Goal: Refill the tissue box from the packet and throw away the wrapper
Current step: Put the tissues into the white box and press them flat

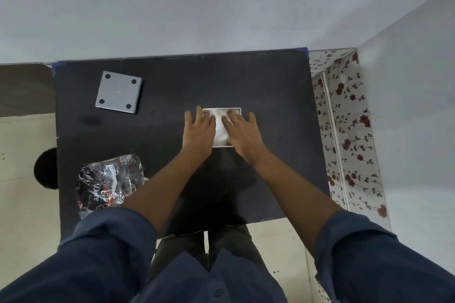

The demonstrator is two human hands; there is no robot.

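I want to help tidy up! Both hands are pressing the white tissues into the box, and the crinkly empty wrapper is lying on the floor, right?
Not quite. The head view shows the crinkly clear plastic wrapper lying on the black table, not the floor. Both hands, left and right, do press the white tissues into the box.

A black table (pixel 258 86) fills the middle of the frame against a plain pale wall (pixel 197 2) across the top. Cream floor (pixel 22 155) shows at left; rose-patterned covering (pixel 349 130) runs down the right

Single head-worn wide-angle view, looking steeply down from above, black table (pixel 258 86) at arm's length, wall beyond
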